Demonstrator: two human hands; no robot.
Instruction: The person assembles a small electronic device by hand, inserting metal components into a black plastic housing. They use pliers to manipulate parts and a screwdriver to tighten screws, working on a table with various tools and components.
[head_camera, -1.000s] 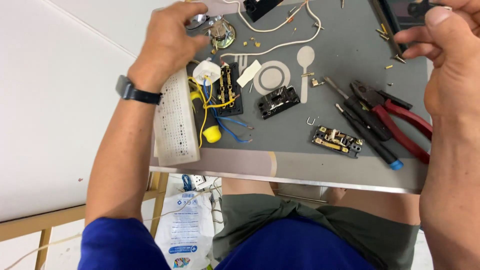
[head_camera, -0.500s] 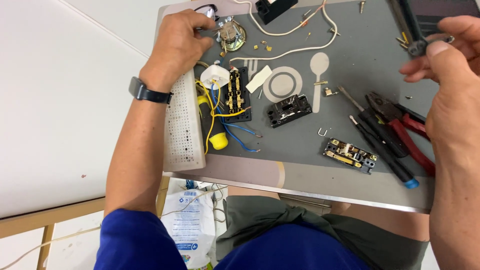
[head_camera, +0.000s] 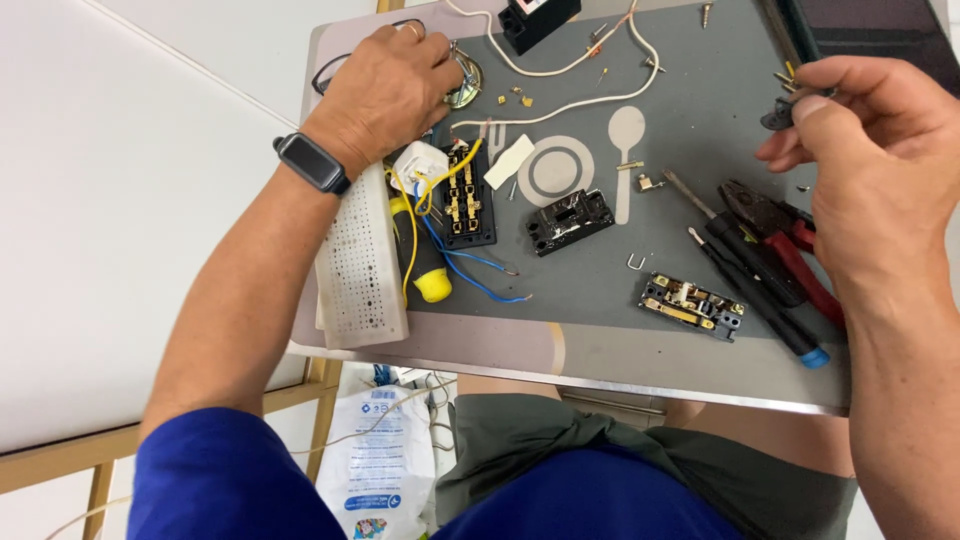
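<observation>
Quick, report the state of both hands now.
Left hand: closed over a round metal part.
Right hand: pinching a small dark part.

round metal part (head_camera: 465, 80) | under left fingers; small dark piece (head_camera: 778, 113) | pinched, raised

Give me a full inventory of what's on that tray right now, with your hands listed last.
tray: 1, grey, across the lap
perforated cover: 1, white, tray's left edge
screwdriver: 1, yellow and black, beside the cover
wired switch module: 1, black with brass, yellow and blue wires
switch modules: 2, black, centre and lower right
pliers: 1, red handles, right
blue-tipped tool: 1, black, beside pliers
white cable: 1, top
black box: 1, top edge
round metal part: 1, under left hand
left hand: on round metal part
right hand: pinching small dark part
</observation>
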